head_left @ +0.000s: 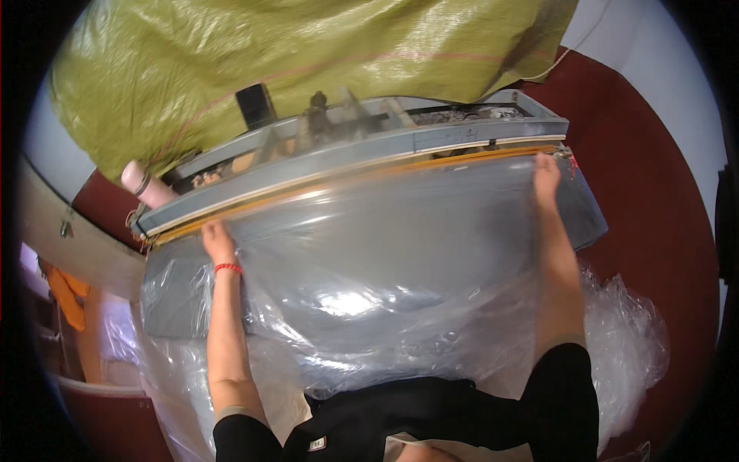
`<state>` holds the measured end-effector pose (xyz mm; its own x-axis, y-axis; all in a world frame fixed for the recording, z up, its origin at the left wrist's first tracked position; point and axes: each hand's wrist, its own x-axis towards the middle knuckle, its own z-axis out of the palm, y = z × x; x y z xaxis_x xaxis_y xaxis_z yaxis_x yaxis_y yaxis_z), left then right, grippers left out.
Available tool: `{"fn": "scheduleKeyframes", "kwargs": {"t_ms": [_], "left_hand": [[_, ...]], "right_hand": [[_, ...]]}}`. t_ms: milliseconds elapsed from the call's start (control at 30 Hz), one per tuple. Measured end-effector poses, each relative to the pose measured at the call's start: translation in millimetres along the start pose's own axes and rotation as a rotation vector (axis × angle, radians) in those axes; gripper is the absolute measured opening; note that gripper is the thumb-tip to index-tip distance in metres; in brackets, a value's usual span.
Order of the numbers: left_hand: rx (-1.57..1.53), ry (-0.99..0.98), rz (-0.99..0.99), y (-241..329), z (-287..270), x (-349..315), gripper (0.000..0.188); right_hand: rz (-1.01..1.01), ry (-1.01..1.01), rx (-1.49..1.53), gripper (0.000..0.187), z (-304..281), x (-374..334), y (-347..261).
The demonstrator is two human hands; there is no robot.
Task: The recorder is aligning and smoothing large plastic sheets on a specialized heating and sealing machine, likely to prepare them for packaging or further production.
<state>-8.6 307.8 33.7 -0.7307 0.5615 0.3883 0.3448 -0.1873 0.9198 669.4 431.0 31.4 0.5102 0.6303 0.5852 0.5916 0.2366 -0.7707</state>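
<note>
A sheet of clear plastic film (369,254) stretches across a grey tabletop (173,285) between my two hands. My left hand (219,240) pinches the film's far edge near its left end; a red bracelet circles that wrist. Toward the far right, my right hand (547,177) grips the same edge, fingers closed and slightly blurred. Both hands are close to the orange-yellow strip (439,160) that runs along the front of a long grey metal frame (354,164), which looks like a bar heat sealer. Whether the film's edge passes under the strip, I cannot tell.
Crumpled clear film (627,346) bunches at the right and hangs over the near edge. A pink bottle (146,185) leans at the frame's left end. Behind stand a dark phone (255,106) and a yellow-green woven sheet (308,46). Dark red surface (647,192) lies right.
</note>
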Motion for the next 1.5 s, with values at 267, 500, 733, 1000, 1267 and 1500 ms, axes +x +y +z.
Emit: {"fn": "scheduleKeyframes", "kwargs": {"t_ms": [267,500,733,1000,1267,1500], "left_hand": [[0.015,0.029,-0.063,-18,9,26,0.02],[-0.13,0.089,-0.066,-42,-14,38,0.012],[-0.23,0.105,-0.195,-24,-5,31,0.009],[-0.16,-0.397,0.057,38,-31,-15,0.002],[-0.277,-0.645,0.055,146,-41,-75,0.008],[-0.289,-0.713,0.122,156,-76,-75,0.016]], "right_hand": [[0.161,0.182,0.286,0.014,40,13,26],[0.314,0.206,0.324,0.013,36,7,-8],[0.347,0.173,0.4,0.019,28,8,-10],[-0.02,-0.095,-0.136,0.023,-35,-6,-65],[-0.448,0.102,-0.315,0.027,-52,-29,-164],[-0.703,-0.893,0.3,0.032,101,-193,-336]]}}
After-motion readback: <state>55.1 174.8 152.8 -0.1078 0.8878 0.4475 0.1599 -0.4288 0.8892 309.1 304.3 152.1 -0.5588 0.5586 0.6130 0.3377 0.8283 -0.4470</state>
